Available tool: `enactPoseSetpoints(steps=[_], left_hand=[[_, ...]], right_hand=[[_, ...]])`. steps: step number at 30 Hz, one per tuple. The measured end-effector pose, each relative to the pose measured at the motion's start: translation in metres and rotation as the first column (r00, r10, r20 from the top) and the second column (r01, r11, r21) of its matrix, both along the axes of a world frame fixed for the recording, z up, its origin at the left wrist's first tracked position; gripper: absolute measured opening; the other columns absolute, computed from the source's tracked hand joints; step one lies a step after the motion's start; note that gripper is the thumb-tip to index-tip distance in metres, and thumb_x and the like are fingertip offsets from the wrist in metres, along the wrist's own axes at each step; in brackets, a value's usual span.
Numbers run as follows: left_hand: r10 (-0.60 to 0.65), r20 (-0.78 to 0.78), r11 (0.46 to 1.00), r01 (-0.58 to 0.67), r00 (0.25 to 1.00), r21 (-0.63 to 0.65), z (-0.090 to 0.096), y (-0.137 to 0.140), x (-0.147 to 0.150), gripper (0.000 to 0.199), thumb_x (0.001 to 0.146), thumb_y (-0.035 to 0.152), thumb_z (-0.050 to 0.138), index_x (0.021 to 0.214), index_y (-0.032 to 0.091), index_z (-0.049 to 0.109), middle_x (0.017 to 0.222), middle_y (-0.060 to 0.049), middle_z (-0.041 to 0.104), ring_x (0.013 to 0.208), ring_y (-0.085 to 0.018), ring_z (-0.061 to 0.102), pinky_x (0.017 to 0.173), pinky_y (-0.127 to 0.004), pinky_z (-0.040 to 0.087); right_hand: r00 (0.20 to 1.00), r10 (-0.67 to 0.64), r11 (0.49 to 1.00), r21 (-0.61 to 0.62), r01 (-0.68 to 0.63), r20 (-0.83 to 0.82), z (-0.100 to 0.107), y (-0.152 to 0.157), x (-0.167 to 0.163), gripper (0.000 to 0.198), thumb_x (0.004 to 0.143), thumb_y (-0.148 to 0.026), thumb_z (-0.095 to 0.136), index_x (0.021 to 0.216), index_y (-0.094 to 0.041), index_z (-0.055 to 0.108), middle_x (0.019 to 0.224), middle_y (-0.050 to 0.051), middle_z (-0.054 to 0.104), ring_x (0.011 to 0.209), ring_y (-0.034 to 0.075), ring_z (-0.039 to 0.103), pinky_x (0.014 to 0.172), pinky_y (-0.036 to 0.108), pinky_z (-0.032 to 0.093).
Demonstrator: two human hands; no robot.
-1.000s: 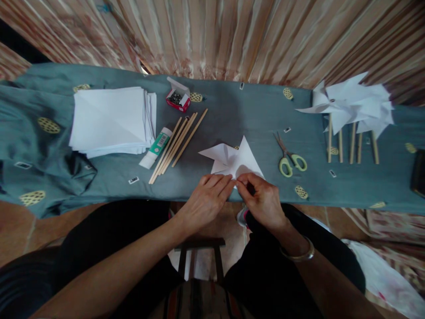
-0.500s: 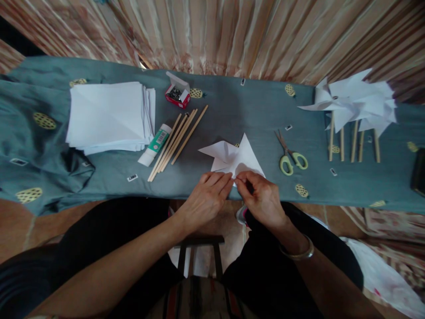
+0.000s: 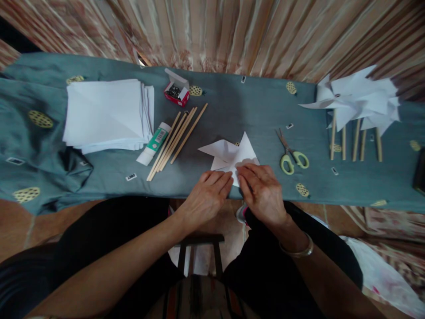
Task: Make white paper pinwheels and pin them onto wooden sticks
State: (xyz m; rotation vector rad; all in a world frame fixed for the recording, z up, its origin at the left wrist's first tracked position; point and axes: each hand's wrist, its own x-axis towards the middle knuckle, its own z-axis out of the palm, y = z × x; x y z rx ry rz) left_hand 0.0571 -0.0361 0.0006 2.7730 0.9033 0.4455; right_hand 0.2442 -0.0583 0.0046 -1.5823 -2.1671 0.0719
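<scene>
A white paper pinwheel (image 3: 227, 153), partly folded, lies at the front of the cloth-covered table. My left hand (image 3: 210, 195) is closed on its lower left edge, fingers pressed together on the paper. On the right side, my right hand (image 3: 262, 188) has its fingers bent over the paper, gripping its right corner; the fingertips partly hide that part. To the left lie several wooden sticks (image 3: 177, 141) and a glue stick (image 3: 153, 144). Green-handled scissors (image 3: 290, 155) rest to the right of my right hand.
A stack of white paper (image 3: 106, 115) lies at the left. Behind the sticks stands an open red box (image 3: 177, 91) of small metal pins. Several finished pinwheels (image 3: 358, 97) on sticks lie at the right. A pleated curtain (image 3: 212, 35) hangs along the table's back edge.
My right hand has shifted slightly, and its fingers have moved from a pinch near my left fingertips to bending the paper's right corner inward. My left hand has stayed in place.
</scene>
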Motion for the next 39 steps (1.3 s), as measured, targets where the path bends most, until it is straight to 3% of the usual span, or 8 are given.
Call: enactPoseSetpoints(steps=[5, 13, 21, 27, 31, 39], left_hand=[[0.000, -0.031, 1.000, 0.000, 1.000, 0.008, 0.002, 0.000, 0.000, 0.031, 0.100, 0.016, 0.042, 0.122, 0.005, 0.061, 0.130, -0.015, 0.066, 0.113, -0.024, 0.058, 0.092, -0.037, 0.046], [0.002, -0.066, 1.000, -0.002, 0.998, 0.003, 0.004, -0.001, 0.000, 0.032, 0.100, 0.017, 0.042, 0.124, 0.006, 0.060, 0.133, -0.015, 0.064, 0.114, -0.024, 0.059, 0.093, -0.038, 0.046], [-0.005, -0.070, 1.000, 0.004, 0.998, -0.016, 0.004, 0.000, 0.001, 0.032, 0.099, 0.017, 0.045, 0.124, 0.005, 0.060, 0.133, -0.016, 0.064, 0.115, -0.025, 0.058, 0.092, -0.038, 0.045], [-0.006, -0.072, 0.999, 0.003, 0.997, -0.040, 0.002, -0.001, 0.000, 0.033, 0.099, 0.017, 0.045, 0.125, 0.004, 0.060, 0.134, -0.016, 0.063, 0.117, -0.025, 0.057, 0.093, -0.038, 0.046], [0.003, -0.060, 0.999, -0.005, 0.998, -0.033, 0.002, -0.001, 0.000, 0.032, 0.099, 0.017, 0.045, 0.123, 0.004, 0.061, 0.133, -0.016, 0.064, 0.116, -0.026, 0.058, 0.092, -0.038, 0.047], [0.003, -0.047, 1.000, -0.002, 0.999, 0.015, 0.003, 0.000, 0.000, 0.032, 0.100, 0.014, 0.041, 0.121, 0.006, 0.063, 0.129, -0.016, 0.066, 0.114, -0.026, 0.058, 0.088, -0.038, 0.047]], right_hand=[[0.999, 0.007, 0.999, -0.041, -0.009, -0.044, -0.006, 0.000, 0.001, 0.037, 0.096, -0.017, 0.047, 0.128, -0.022, 0.064, 0.131, 0.013, 0.061, 0.115, 0.031, 0.058, 0.099, 0.049, 0.052], [0.997, 0.018, 0.997, -0.076, -0.024, -0.075, -0.013, 0.003, -0.001, 0.046, 0.097, -0.016, 0.043, 0.138, -0.032, 0.056, 0.138, 0.010, 0.054, 0.122, 0.032, 0.054, 0.102, 0.052, 0.049], [0.994, 0.018, 1.000, -0.017, -0.020, -0.111, -0.029, 0.008, 0.001, 0.054, 0.096, -0.016, 0.044, 0.144, -0.042, 0.044, 0.151, 0.003, 0.044, 0.136, 0.033, 0.046, 0.107, 0.055, 0.042], [0.991, 0.076, 0.997, 0.040, -0.072, -0.111, -0.035, 0.009, 0.002, 0.049, 0.097, -0.017, 0.042, 0.142, -0.035, 0.046, 0.150, 0.005, 0.048, 0.139, 0.028, 0.043, 0.111, 0.052, 0.040], [0.992, 0.052, 0.999, 0.012, -0.051, -0.112, -0.037, 0.008, 0.003, 0.044, 0.097, -0.018, 0.043, 0.137, -0.033, 0.053, 0.150, 0.005, 0.048, 0.139, 0.027, 0.044, 0.112, 0.052, 0.039], [0.951, 0.000, 0.990, -0.132, -0.043, -0.308, -0.010, 0.021, 0.016, 0.039, 0.095, -0.017, 0.041, 0.121, -0.028, 0.068, 0.142, 0.006, 0.057, 0.131, 0.026, 0.053, 0.109, 0.050, 0.046]])
